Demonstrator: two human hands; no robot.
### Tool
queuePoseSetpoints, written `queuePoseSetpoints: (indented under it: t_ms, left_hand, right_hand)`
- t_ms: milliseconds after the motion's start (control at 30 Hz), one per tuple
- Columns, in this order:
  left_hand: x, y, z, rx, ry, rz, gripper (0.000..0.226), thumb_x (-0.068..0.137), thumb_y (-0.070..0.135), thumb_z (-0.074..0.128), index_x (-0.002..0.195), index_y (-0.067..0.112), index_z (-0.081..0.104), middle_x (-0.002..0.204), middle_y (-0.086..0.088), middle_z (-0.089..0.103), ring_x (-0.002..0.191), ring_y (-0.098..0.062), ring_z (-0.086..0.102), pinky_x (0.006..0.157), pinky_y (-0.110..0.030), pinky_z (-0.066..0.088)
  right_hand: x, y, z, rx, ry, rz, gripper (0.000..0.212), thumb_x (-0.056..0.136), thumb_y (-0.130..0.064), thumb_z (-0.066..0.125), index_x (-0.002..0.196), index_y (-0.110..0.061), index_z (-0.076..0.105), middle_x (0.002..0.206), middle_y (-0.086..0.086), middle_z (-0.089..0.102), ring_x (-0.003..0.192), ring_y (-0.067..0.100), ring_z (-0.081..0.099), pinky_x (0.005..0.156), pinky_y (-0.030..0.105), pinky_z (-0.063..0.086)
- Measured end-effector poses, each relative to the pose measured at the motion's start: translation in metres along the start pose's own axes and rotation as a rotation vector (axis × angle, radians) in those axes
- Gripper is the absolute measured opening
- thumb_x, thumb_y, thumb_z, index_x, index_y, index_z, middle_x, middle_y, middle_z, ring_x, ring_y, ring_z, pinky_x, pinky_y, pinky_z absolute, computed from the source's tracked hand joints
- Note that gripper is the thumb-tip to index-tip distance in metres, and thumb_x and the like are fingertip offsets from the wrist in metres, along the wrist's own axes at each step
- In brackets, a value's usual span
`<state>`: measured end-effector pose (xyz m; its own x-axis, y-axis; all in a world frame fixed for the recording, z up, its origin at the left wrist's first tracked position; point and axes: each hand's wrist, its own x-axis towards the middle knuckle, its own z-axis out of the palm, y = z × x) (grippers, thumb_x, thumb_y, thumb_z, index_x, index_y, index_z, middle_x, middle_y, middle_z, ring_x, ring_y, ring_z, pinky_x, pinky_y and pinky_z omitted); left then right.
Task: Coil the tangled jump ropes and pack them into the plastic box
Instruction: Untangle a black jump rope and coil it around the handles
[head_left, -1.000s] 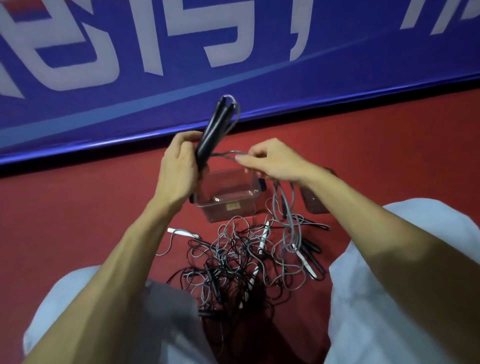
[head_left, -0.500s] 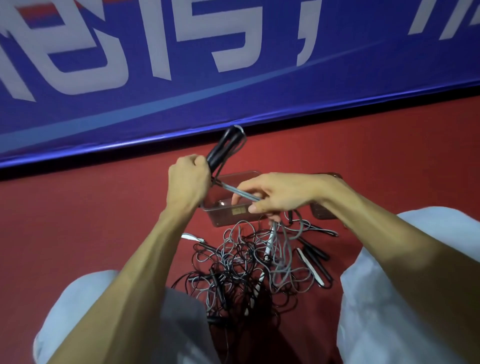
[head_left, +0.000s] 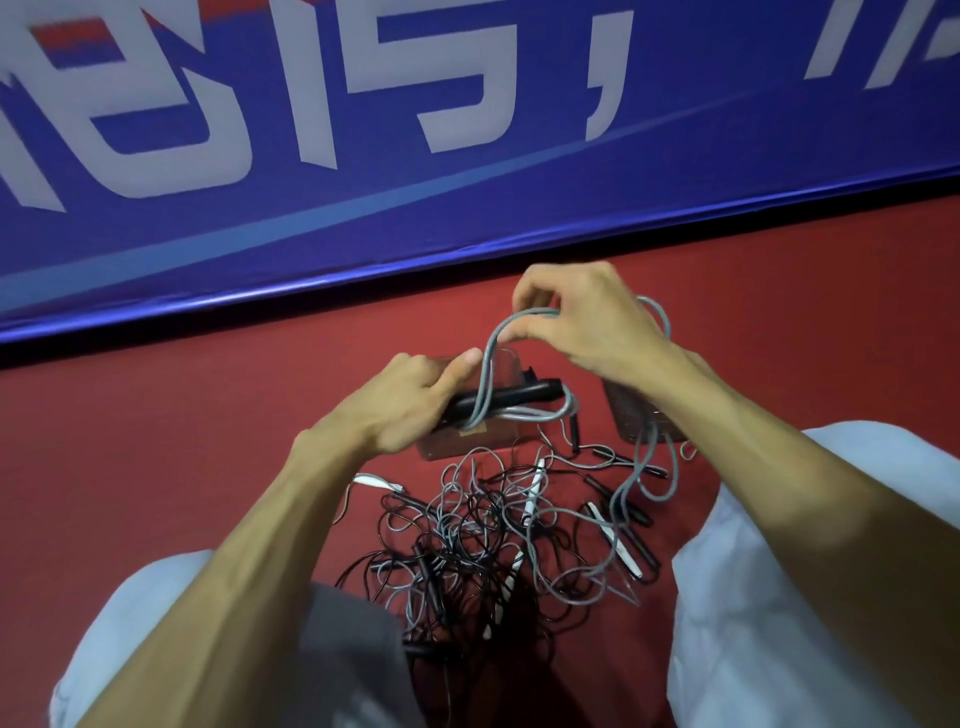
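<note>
**Status, seen from beside the person**

1. L hand (head_left: 410, 402): fingers curled round a pair of black handles (head_left: 519, 397), thumb stretched along the top. Firm grip.
2. R hand (head_left: 592, 322): fingertips pinch a loop of grey cord (head_left: 491, 353) and hold it up, above and just behind the handles. The rest of the cord runs behind the wrist and drops to the floor (head_left: 208, 441) on the right.
3. Change vs. 1 s ago: the handles stood upright, tips toward the banner (head_left: 467, 208). Now they lie approx. level, tips to the right. R hand was level w/ the handles and is now above them. Grey cord now lies round the handle shafts in at least one turn.
4. Meaning: the wrap has begun, so this rope is mid-coil. Judged early, since a long run of cord is still slack.
5. Plastic box (head_left: 441, 449): on the floor directly under the handles, mostly hidden by L hand. Contents cannot be told. A second dark container (head_left: 631, 415) sits just right of it, behind the R forearm.
6. Remaining tangle (head_left: 483, 545): black and grey cords w/ several handles, heaped on the floor between the knees, near side of the box. None of it is coiled.
7. Caution: the slack tail leads back toward the heap and may snag it as the turns are pulled tight.
</note>
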<state>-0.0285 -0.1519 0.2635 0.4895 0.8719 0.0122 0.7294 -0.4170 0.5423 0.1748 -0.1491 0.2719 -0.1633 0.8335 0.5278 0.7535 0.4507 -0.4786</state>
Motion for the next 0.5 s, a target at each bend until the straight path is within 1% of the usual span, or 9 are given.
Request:
queuePoseSetpoints:
  t_ms: [67, 100, 133, 200, 267, 367, 400, 433, 500]
  left_hand:
    - [-0.003, 0.000, 0.000, -0.085, 0.011, 0.043, 0.081, 0.093, 0.071, 0.021, 0.068, 0.004, 0.059, 0.050, -0.006, 0.044, 0.050, -0.017, 0.035, 0.057, -0.033, 0.035]
    - [-0.004, -0.002, -0.002, -0.130, 0.024, 0.072, 0.087, 0.087, 0.078, 0.022, 0.062, 0.002, 0.058, 0.051, -0.005, 0.044, 0.050, -0.016, 0.035, 0.056, -0.033, 0.035]
    - [-0.005, -0.001, -0.002, -0.175, 0.019, 0.115, 0.079, 0.082, 0.079, 0.028, 0.062, 0.010, 0.061, 0.052, 0.000, 0.044, 0.050, -0.013, 0.034, 0.054, -0.030, 0.033]
    - [-0.007, 0.002, -0.001, -0.253, -0.027, 0.176, 0.040, 0.079, 0.070, 0.058, 0.071, 0.032, 0.070, 0.055, 0.009, 0.048, 0.051, -0.007, 0.036, 0.052, -0.024, 0.031]
    - [-0.009, 0.005, 0.004, -0.334, -0.059, 0.202, 0.016, 0.079, 0.047, 0.077, 0.083, 0.032, 0.073, 0.054, 0.013, 0.048, 0.050, -0.004, 0.037, 0.052, -0.021, 0.031]
    - [-0.006, 0.008, 0.007, -0.458, 0.040, 0.252, 0.009, 0.074, 0.039, 0.071, 0.074, 0.031, 0.067, 0.054, 0.013, 0.040, 0.047, -0.003, 0.032, 0.047, -0.017, 0.027]
    - [-0.005, 0.008, 0.005, -0.571, 0.049, 0.250, 0.008, 0.072, 0.034, 0.068, 0.079, 0.031, 0.066, 0.056, 0.011, 0.045, 0.045, -0.003, 0.034, 0.044, -0.015, 0.028]
    - [-0.003, 0.006, 0.003, -0.694, 0.053, 0.239, 0.018, 0.070, 0.029, 0.066, 0.088, 0.028, 0.064, 0.059, 0.004, 0.050, 0.043, -0.005, 0.036, 0.042, -0.015, 0.030]
    - [0.000, 0.002, -0.001, -0.881, 0.098, 0.182, 0.037, 0.065, 0.027, 0.065, 0.101, 0.022, 0.058, 0.069, -0.013, 0.051, 0.041, -0.010, 0.035, 0.040, -0.018, 0.028]
  right_hand:
    - [0.003, 0.005, -0.001, 0.029, 0.101, 0.108, 0.041, 0.059, -0.063, 0.075, 0.064, -0.023, 0.064, 0.056, -0.007, 0.059, 0.055, 0.010, 0.051, 0.057, 0.032, 0.046]
    - [0.003, 0.006, -0.001, 0.055, 0.112, 0.151, 0.039, 0.059, -0.060, 0.078, 0.059, -0.023, 0.064, 0.052, -0.007, 0.057, 0.052, 0.008, 0.047, 0.055, 0.029, 0.043]
    - [0.004, 0.006, -0.001, 0.096, 0.111, 0.184, 0.035, 0.061, -0.055, 0.081, 0.056, -0.025, 0.064, 0.049, -0.008, 0.056, 0.049, 0.006, 0.045, 0.053, 0.026, 0.041]
    - [0.005, 0.006, 0.000, 0.181, 0.065, 0.248, 0.029, 0.064, -0.046, 0.084, 0.052, -0.029, 0.064, 0.048, -0.009, 0.057, 0.047, 0.001, 0.045, 0.050, 0.016, 0.036]
    - [0.006, 0.008, 0.003, 0.257, -0.016, 0.288, 0.022, 0.069, -0.034, 0.085, 0.057, -0.023, 0.069, 0.052, -0.008, 0.063, 0.048, -0.003, 0.050, 0.050, 0.012, 0.037]
    - [0.003, 0.012, 0.008, 0.347, -0.064, 0.307, 0.007, 0.082, -0.005, 0.067, 0.084, 0.001, 0.071, 0.058, -0.015, 0.068, 0.061, -0.008, 0.063, 0.056, 0.018, 0.049]
    - [0.002, 0.013, 0.009, 0.326, -0.084, 0.324, 0.008, 0.087, -0.004, 0.062, 0.090, -0.003, 0.069, 0.055, -0.026, 0.063, 0.059, -0.012, 0.060, 0.059, 0.015, 0.047]
    - [0.001, 0.011, 0.011, 0.335, -0.106, 0.331, 0.009, 0.090, -0.008, 0.062, 0.085, -0.013, 0.068, 0.048, -0.026, 0.058, 0.052, -0.009, 0.056, 0.055, 0.014, 0.042]
    - [0.001, 0.008, 0.017, 0.352, -0.134, 0.290, 0.023, 0.091, -0.031, 0.065, 0.069, -0.026, 0.067, 0.039, -0.011, 0.045, 0.039, 0.005, 0.040, 0.046, 0.021, 0.029]
